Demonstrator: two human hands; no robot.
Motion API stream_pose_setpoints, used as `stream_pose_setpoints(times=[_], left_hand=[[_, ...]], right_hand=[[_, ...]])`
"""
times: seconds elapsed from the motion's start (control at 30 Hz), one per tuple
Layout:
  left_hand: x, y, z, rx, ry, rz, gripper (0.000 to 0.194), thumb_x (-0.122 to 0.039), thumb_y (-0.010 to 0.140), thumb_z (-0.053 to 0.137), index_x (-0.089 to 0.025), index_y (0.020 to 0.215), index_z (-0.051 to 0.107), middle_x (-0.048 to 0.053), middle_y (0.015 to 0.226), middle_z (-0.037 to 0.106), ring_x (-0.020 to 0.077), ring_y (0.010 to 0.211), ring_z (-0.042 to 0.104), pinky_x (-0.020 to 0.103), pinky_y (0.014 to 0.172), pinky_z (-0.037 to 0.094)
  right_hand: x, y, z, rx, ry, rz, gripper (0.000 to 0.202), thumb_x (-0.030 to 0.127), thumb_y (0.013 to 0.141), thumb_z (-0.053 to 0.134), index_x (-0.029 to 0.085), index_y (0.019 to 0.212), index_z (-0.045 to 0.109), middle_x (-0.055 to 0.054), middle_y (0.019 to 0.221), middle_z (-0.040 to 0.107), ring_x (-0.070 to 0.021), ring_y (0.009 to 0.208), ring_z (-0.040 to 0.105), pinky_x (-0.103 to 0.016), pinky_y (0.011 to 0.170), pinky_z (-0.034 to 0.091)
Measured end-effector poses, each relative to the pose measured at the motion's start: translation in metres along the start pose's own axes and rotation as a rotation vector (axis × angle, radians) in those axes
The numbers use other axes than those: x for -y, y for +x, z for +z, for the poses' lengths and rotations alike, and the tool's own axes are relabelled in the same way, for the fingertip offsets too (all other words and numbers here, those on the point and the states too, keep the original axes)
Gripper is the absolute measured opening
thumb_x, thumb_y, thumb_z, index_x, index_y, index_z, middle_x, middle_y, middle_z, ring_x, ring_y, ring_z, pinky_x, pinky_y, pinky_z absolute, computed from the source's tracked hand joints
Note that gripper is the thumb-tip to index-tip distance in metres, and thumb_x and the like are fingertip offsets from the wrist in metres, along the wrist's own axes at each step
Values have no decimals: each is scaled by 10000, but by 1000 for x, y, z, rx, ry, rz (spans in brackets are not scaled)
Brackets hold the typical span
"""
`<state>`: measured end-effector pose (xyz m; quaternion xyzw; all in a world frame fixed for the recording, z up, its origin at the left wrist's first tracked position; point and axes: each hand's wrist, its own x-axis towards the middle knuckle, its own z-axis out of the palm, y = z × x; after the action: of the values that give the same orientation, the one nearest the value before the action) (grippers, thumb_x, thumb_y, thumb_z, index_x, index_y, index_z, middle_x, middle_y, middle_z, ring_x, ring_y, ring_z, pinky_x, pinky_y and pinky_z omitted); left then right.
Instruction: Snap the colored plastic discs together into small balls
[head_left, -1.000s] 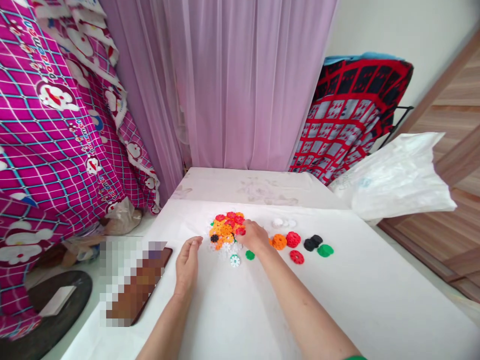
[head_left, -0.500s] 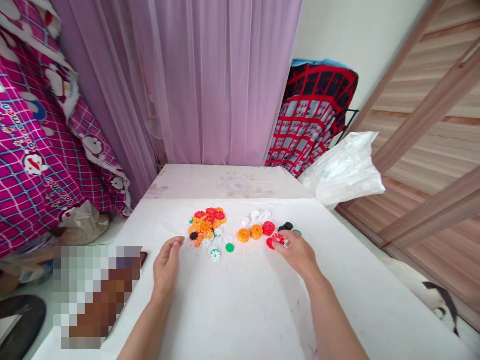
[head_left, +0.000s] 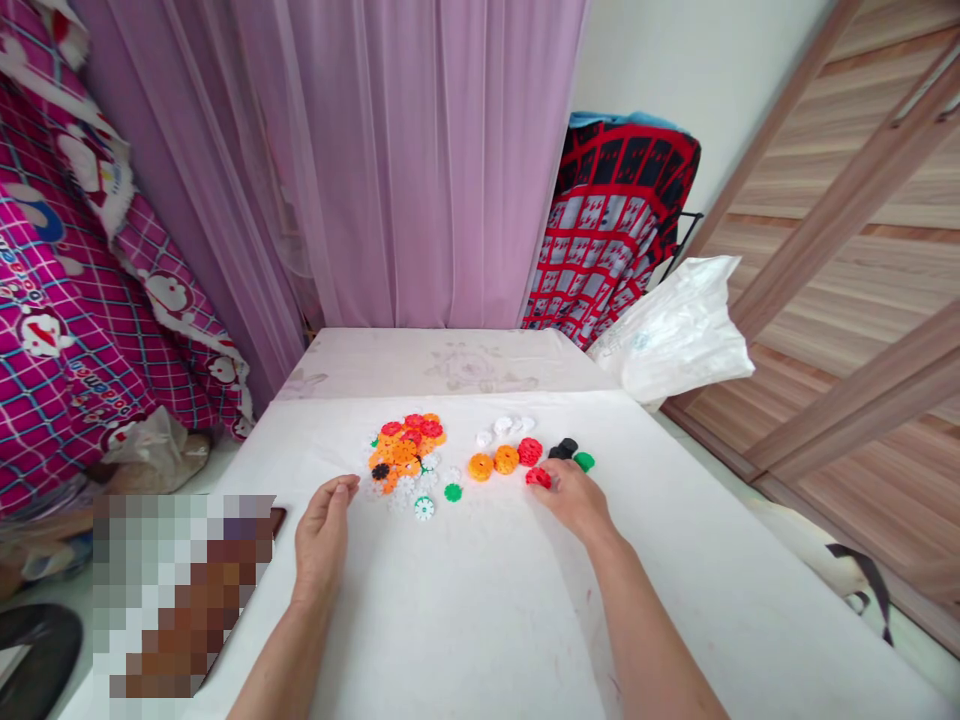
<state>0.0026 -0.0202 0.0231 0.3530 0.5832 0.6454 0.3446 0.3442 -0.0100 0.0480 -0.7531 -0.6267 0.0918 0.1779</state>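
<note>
My right hand (head_left: 576, 500) has its thumb and fingertips around red notched plastic discs (head_left: 538, 477) at the table surface. Just behind it is a red disc stack (head_left: 530, 451), with two orange stacks (head_left: 493, 463) to its left. Black discs (head_left: 562, 449) and green discs (head_left: 584, 461) lie beyond my fingers. My left hand (head_left: 324, 535) rests at the left with thumb and fingers pressed together, and no disc shows in them. Close to its fingertips spreads a mixed pile of discs (head_left: 405, 452), mostly orange, red and clear. One green disc (head_left: 453, 492) lies apart.
Several white disc stacks (head_left: 504, 426) stand at the back of the white-covered table (head_left: 465, 620). A white plastic bag (head_left: 675, 335) is by the far right corner. Along the left edge lies a pixelated item (head_left: 202, 610). Purple curtains (head_left: 420, 170) hang behind the table.
In my right hand, the red discs, spread side by side before, now sit closer together. The green discs behind show more fully. My left hand keeps its pose; the view has shifted slightly.
</note>
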Motion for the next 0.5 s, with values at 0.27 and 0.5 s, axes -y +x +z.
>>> stream_pose_setpoints(times=[0.27, 0.5], left_hand=[[0, 0, 2, -9, -35, 3, 340, -494, 723, 610, -185, 858, 652, 70, 963, 687, 217, 959, 632, 428, 999, 428], [0, 6, -4, -126, -169, -14, 331, -473, 736, 598, -183, 892, 628, 77, 1016, 659, 181, 920, 625, 390, 903, 496]], right_hand=[[-1, 0, -2, 1, 33, 20, 360, 391, 775, 595, 232, 1098, 617, -40, 1061, 610, -147, 800, 590, -259, 689, 428], [48, -3, -3, -67, 129, -207, 210, 286, 822, 509, 241, 949, 670, -27, 1016, 642, -155, 834, 594, -265, 716, 434]])
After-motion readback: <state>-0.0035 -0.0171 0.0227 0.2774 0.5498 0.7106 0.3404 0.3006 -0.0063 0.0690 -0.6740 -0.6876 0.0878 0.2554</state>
